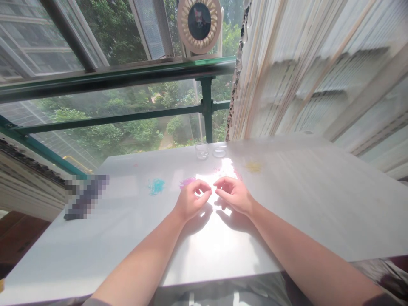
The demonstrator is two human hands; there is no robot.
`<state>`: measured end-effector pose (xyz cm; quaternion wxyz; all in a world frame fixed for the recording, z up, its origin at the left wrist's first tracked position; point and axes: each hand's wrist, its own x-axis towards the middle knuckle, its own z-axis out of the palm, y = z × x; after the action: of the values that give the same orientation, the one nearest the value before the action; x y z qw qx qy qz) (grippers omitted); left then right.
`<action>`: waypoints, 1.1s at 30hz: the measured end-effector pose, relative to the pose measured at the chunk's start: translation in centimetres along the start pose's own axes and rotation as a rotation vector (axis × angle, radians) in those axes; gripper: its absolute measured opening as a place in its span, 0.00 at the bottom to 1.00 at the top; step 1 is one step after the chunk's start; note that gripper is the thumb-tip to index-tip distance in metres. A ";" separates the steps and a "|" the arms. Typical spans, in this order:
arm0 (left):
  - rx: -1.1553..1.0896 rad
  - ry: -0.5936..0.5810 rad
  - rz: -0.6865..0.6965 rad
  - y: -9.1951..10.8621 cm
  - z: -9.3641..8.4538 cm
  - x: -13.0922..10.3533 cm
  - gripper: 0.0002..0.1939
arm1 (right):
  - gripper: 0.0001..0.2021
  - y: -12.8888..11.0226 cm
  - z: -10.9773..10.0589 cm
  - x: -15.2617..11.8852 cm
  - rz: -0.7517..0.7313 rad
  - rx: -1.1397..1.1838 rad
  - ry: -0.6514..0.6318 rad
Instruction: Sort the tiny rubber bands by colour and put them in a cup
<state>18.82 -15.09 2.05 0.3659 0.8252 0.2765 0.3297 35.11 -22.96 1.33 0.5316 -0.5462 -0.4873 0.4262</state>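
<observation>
Over a brightly sunlit patch of the white table, my left hand and my right hand face each other a small gap apart. Each has thumb and forefinger pinched together. Glare hides whatever thin thing may lie between the fingertips. Just behind my left hand is a small purple-pink heap of fine strands or bits. A teal heap of similar look lies further left. Pinkish bits show behind my right hand, and a yellow heap sits beyond it to the right.
A clear glass container and a round clear dish or lid stand at the table's back edge. A blurred-out dark object lies at the left edge. Behind are a green railing, an oval framed picture and a curtain.
</observation>
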 end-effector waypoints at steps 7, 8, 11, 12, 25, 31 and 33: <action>0.062 0.016 0.068 0.0 0.0 0.0 0.03 | 0.12 -0.3 0.0 0.0 0.017 0.016 -0.003; 0.068 0.017 0.077 0.0 0.0 0.0 0.03 | 0.12 -0.2 -0.1 0.0 0.012 0.021 0.004; 0.084 0.024 0.093 0.0 0.0 0.0 0.03 | 0.12 -0.2 -0.1 0.0 0.003 0.025 0.000; 0.088 0.026 0.097 0.0 -0.1 0.0 0.04 | 0.11 -0.2 -0.1 0.0 0.003 0.023 -0.007; 0.143 0.042 0.125 0.2 -0.2 0.1 0.05 | 0.10 -0.4 -0.2 -0.2 -0.009 -0.040 -0.035; 0.132 0.113 0.065 -0.1 -0.6 0.0 0.03 | 0.07 -0.5 -0.3 -0.2 -0.241 -0.243 0.126; 0.127 0.122 0.061 -0.3 -0.7 0.0 0.04 | 0.06 -0.7 -0.3 -0.3 -0.346 -0.300 0.164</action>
<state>18.27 -14.63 2.19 0.2850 0.8333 0.2934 0.3720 35.31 -23.32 1.99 0.5473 -0.5602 -0.5868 0.2057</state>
